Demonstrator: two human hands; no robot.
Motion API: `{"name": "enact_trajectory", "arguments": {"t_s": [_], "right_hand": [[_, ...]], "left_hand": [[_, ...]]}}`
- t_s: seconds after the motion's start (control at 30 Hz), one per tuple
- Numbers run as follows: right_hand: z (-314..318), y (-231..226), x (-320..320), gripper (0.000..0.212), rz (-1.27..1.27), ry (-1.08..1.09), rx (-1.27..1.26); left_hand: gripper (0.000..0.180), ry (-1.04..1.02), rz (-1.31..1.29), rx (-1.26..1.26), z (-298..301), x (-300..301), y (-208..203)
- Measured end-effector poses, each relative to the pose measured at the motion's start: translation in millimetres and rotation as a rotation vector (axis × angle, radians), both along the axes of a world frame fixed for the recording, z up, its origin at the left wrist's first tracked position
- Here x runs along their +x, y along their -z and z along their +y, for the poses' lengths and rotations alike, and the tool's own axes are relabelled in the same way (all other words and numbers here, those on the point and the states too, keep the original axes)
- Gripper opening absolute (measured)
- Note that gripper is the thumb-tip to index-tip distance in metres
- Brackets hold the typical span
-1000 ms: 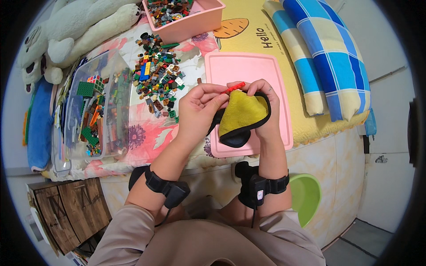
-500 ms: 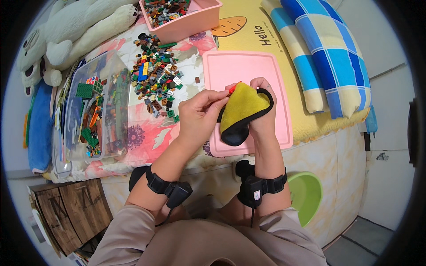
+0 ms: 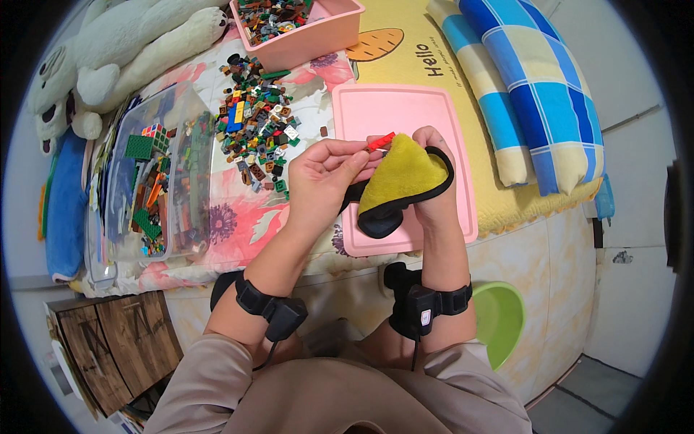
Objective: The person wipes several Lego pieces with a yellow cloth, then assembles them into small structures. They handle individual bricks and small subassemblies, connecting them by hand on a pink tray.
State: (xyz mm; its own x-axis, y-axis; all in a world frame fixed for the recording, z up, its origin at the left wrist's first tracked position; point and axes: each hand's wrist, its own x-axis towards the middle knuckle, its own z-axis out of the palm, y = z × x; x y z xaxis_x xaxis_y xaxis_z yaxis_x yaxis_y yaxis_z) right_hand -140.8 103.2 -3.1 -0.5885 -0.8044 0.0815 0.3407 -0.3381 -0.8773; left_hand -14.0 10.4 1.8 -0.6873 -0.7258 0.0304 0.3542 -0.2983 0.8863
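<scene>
Over the flat pink plastic lid (image 3: 376,108), one o'clock from centre: my left hand (image 3: 322,177) pinches one slim red plastic piece (image 3: 381,142); my right hand (image 3: 436,201) grips one black-edged yellow plush cloth (image 3: 401,172). Nine o'clock from the piece: heaped multicoloured toy bricks (image 3: 253,137).

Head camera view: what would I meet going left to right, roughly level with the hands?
Blue cushion, clear plastic box, loose toy bricks, left hand, red piece, yellow cloth, right hand, blue checked bedding.
</scene>
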Motion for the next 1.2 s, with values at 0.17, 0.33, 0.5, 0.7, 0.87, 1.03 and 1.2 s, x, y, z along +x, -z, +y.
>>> {"name": "enact_trajectory", "arguments": {"t_s": [0.17, 0.33, 0.5, 0.7, 0.87, 1.03, 1.2], "right_hand": [[-1, -6, 5, 0.02, 0.043, 0.038, -0.049], [-3, -5, 8, 0.02, 0.013, 0.034, -0.027], [-3, -2, 8, 0.019, -0.003, 0.002, -0.016], [-4, -1, 10, 0.021, 0.008, 0.023, -0.03], [-7, 1, 12, 0.021, 0.011, 0.039, -0.035], [-3, -2, 8, 0.021, -0.034, 0.084, 0.011], [2, -8, -2, 0.017, -0.028, 0.146, -0.016]], "left_hand": [[0.012, -0.008, -0.042, -0.043, 1, 0, 2], [0.013, -0.03, -0.055, -0.02, 1, 1, 3], [0.013, -0.024, -0.047, 0.022, 0, 1, 2], [0.013, -0.034, -0.098, 0.024, 0, 1, 3], [0.012, -0.046, -0.093, -0.027, 1, 0, 5], [0.013, -0.016, -0.061, -0.099, 0, -1, 5], [0.013, 0.053, -0.041, -0.044, -3, 0, 3]]}}
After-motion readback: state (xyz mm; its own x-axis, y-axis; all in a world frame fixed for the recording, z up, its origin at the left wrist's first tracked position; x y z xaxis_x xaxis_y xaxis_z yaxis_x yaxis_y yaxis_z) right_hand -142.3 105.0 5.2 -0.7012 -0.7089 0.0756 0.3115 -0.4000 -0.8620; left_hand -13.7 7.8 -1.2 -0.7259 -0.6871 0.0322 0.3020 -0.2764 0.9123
